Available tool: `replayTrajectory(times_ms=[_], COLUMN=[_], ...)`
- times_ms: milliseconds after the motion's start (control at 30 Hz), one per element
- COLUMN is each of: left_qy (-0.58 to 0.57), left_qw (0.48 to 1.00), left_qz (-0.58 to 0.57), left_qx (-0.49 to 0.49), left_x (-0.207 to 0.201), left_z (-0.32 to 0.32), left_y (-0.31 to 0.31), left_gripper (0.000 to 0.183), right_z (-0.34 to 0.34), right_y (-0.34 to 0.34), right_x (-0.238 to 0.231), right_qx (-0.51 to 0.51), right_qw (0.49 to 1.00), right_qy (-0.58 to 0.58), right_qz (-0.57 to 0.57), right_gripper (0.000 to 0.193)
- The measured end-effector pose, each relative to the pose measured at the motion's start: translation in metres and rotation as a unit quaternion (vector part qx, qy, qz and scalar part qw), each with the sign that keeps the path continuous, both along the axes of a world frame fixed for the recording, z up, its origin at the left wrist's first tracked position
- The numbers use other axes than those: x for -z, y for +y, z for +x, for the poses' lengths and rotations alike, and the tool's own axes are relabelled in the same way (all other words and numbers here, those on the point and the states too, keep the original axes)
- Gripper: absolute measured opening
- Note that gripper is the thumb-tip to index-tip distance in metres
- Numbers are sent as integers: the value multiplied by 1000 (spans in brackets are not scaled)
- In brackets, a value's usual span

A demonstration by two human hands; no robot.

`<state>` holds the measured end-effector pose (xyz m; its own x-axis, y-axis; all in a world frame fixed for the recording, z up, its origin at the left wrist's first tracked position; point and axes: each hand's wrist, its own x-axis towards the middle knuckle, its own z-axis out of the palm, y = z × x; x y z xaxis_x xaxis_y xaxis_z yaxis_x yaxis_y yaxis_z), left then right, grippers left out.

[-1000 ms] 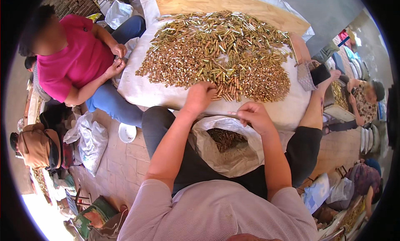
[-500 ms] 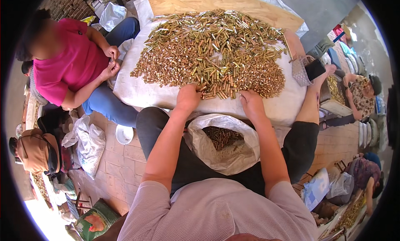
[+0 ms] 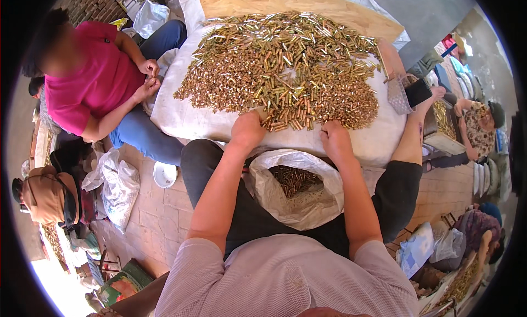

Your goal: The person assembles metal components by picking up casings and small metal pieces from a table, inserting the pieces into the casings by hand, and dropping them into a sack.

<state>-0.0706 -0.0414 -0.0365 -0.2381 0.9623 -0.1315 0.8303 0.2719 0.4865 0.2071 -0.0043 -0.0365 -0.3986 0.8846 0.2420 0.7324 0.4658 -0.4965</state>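
Observation:
A wide heap of small brass- and copper-coloured metal pieces lies on the white-covered table [image 3: 181, 125] in front of me. Slim tube-shaped pieces [image 3: 313, 43] fill its far side and middle; small stubby pieces [image 3: 219, 81] form mounds at left and right. At the heap's near edge, my left hand [image 3: 248, 130] is closed, its fingertips mostly hidden against the tubes. My right hand [image 3: 336, 140] is closed with curled fingers beside the right mound; what it holds, if anything, is hidden. Between my knees stands an open white sack [image 3: 324, 199] with darker slim pieces inside.
A person in a pink top [image 3: 104, 70] sits at the table's left, hands together. A wooden board [image 3: 296, 1] borders the far side. At right are a woven basket [image 3: 398, 95] and a black phone [image 3: 418, 92]. A white bucket [image 3: 164, 175] stands on the floor at left.
My right hand has shifted slightly right, and its fingers are more curled. My left hand stays near the same spot. Fewer tubes lie at the near edge between my hands.

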Motion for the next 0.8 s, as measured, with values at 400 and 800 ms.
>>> replayTrajectory(times_ms=[400,800], left_qy=[-27,-433], left_qw=[997,891], left_qz=[57,-15], left_qx=[45,135], left_x=[-11,-32], left_z=[-10,24], left_y=[-5,-9], left_gripper=[32,20], right_z=[8,-15], right_y=[-3,-14], right_x=[5,-10], right_qx=[-1,-68], right_qw=[991,792], right_qy=[110,486], right_qz=[-72,-363], right_gripper=[16,11])
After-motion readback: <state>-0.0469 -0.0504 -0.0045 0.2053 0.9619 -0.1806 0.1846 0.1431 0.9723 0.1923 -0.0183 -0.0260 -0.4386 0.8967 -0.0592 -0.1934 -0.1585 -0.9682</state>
